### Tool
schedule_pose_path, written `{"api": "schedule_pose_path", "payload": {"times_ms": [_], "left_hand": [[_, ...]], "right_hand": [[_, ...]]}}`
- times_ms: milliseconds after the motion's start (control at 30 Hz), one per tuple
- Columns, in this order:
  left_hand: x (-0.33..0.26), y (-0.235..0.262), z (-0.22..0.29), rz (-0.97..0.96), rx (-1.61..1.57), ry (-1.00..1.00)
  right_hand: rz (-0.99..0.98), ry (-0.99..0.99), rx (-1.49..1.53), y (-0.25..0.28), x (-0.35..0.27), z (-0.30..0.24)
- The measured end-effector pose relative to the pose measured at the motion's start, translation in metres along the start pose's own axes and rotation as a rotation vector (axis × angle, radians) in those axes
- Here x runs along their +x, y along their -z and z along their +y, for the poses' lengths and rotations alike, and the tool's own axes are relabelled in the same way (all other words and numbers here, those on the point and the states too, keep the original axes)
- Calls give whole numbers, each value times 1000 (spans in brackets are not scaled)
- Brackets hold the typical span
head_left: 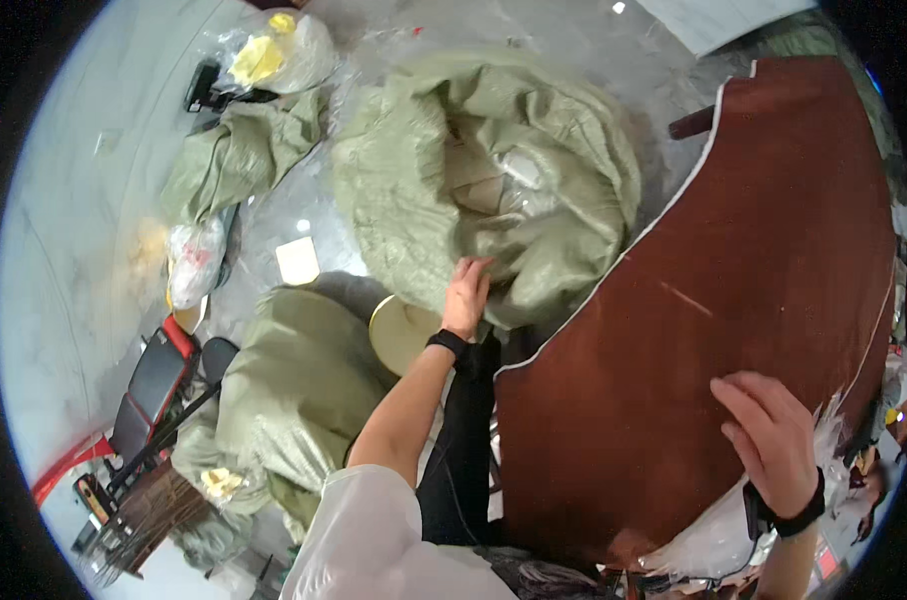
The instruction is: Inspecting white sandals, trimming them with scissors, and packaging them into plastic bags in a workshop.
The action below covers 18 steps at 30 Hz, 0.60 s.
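Note:
A large pale-green woven sack (pixel 394 190) stands on the floor ahead with its mouth wide and its rim folded outward. Clear plastic packets (pixel 522 185) lie inside it. My left hand (pixel 464 297), with a black band at the wrist, reaches to the sack's near rim; its fingers are bent together on the fabric there. Over the near right part of a brown tabletop (pixel 664 370), my right hand (pixel 771 440) hovers with fingers spread apart and nothing in them. It wears a dark watch or band.
A second, full green sack (pixel 294 380) stands at the left beside a round cream-coloured stool seat (pixel 406 335). Farther left are a crumpled green sack (pixel 244 155), a plastic bag with yellow pieces (pixel 274 55) and a red-and-black folding item (pixel 154 385). Plastic sheeting (pixel 714 540) lies along the table's near edge.

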<state>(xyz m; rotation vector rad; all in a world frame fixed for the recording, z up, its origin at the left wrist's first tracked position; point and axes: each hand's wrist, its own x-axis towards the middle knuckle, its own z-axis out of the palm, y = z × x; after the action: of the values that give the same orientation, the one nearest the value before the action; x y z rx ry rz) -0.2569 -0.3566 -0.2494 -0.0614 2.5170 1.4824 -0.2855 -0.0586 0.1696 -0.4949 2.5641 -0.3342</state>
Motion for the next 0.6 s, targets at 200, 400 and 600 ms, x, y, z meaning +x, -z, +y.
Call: {"api": "schedule_pose_path", "payload": {"times_ms": [200,400,600], "left_hand": [[-80,119,-15,280,159,191],[-162,167,-10,104,330,286],[-211,165,0,-12,334,471]], "right_hand": [[41,-20,57,-6,3,-5],[96,24,44,-12,-3,-7],[103,143,8,-18,0,3]]}}
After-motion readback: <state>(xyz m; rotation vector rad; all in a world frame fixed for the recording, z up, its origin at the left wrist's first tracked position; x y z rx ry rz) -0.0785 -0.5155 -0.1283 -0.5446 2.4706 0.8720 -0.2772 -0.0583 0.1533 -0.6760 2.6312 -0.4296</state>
